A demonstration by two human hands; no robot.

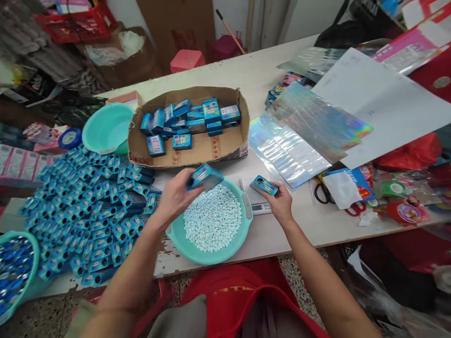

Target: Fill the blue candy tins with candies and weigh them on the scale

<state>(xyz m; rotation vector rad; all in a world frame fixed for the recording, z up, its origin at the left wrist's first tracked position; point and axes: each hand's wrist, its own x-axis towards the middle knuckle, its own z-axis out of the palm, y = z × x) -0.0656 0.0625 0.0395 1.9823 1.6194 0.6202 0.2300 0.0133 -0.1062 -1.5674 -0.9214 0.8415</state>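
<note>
My left hand [179,197] is closed on a blue tin [207,176], blurred by motion, over the far left rim of a mint-green basin [207,257]. Small pale candy-like pellets [213,220] fill the basin. To the right, my right hand [280,202] grips a second blue tin [263,185] with a dark round hole in its top, above a small digital scale [260,208]. Many similar blue tins [102,211] with round holes stand packed together on the left of the table.
Behind the basin, an open cardboard box [193,159] holds several blue tins. A second green basin [105,126] stands at its left. Shiny holographic sheets [299,159], black-handled scissors [322,193] and packets lie right. A tub of blue pieces [16,263] is at the left edge.
</note>
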